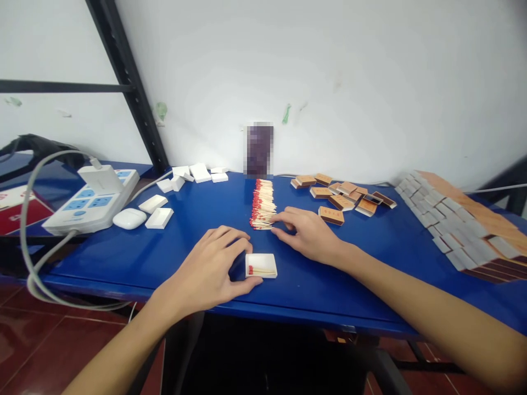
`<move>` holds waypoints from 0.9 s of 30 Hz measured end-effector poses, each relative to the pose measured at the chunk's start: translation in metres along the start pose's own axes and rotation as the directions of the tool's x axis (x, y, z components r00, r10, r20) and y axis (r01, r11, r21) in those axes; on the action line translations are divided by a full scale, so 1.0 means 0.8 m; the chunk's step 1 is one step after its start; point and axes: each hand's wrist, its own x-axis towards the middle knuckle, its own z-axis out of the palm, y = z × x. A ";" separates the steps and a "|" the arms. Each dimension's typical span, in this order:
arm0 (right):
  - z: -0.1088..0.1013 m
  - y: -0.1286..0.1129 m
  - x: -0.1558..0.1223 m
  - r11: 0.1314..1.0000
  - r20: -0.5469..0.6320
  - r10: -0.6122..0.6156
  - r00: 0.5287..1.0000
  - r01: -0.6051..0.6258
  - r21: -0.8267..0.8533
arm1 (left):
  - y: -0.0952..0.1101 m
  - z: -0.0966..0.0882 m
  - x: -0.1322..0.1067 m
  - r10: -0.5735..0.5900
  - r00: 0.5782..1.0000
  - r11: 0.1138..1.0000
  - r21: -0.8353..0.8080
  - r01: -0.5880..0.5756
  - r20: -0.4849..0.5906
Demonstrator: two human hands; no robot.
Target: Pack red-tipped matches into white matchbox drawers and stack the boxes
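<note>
- Matchbox tray (268, 258), white and shallow, sits on the blue table (370, 247) near its front edge, with a few red-tipped matches lying in it.
- Left hand (209, 266) curls loosely round the tray's left side, thumb along the near edge and fingers bent at the far corner, holding it in place.
- Right hand (310, 236) lies low on the table just behind and to the right of the tray, fingers stretched out, their tips touching the near end of the row of matches (263, 200); I cannot tell whether they pinch a match.
- Brown box sleeves (341, 197) lie scattered to the right of the matches, and a big sloping stack of boxes (461, 219) fills the far right.
- Spare white trays (160, 217), a white earbud case (129, 218) and a power strip (90, 200) lie to the left.
</note>
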 end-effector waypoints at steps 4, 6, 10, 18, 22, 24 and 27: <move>0.004 0.000 0.007 1.000 0.064 0.025 0.998 -0.026 0.015 | 0.000 0.000 -0.001 -0.010 0.999 1.000 -0.008 0.010 0.033; 0.005 -0.002 0.008 0.999 0.070 0.020 0.997 -0.022 0.028 | 0.000 -0.001 -0.001 -0.014 0.999 1.000 -0.015 0.015 0.046; 0.002 -0.003 0.008 0.996 0.099 0.026 0.995 -0.034 0.079 | -0.001 -0.002 -0.001 -0.016 0.998 0.999 -0.028 0.018 0.060; -0.007 -0.010 -0.004 0.992 0.158 0.011 0.987 -0.031 0.122 | -0.003 -0.001 -0.002 -0.015 0.998 0.999 -0.045 0.018 0.063; -0.009 -0.016 -0.009 0.990 0.164 -0.005 0.986 -0.017 0.137 | -0.003 -0.001 -0.004 -0.023 0.994 0.998 -0.053 0.029 0.103; -0.009 -0.020 -0.010 0.991 0.160 -0.013 0.987 -0.009 0.137 | -0.003 -0.002 -0.004 -0.024 0.993 0.998 -0.060 0.031 0.118; -0.007 -0.026 -0.009 0.993 0.130 -0.001 0.991 -0.014 0.116 | -0.002 -0.002 -0.004 -0.027 0.993 0.997 -0.069 0.035 0.118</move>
